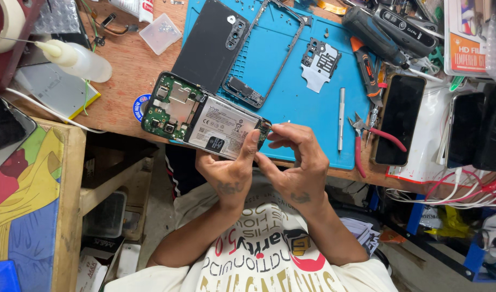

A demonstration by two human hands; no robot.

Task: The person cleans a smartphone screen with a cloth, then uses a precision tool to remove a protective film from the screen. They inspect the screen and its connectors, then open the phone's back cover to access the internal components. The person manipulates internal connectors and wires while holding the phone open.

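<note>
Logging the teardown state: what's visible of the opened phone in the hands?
The opened smartphone with its back cover off lies tilted, held over the wooden bench edge. A green circuit board with metal shields fills its upper end; a silver-grey battery with printed labels fills the middle. The left hand grips it from below, thumb on the battery; the right hand pinches at its lower end.

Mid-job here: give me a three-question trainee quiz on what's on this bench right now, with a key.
1. True or false: the left hand holds the opened phone from beneath while the right hand pinches at its lower end.
2. Which lies on the blue mat? A) the squeeze bottle B) the black back cover C) the red-handled pliers
3. Fill in: the phone's board at its top end is coloured ____.

Key: 1 true. 2 B; the bottle lies on bare wood, the pliers at the mat's right edge, mostly off it. 3 green.
</note>
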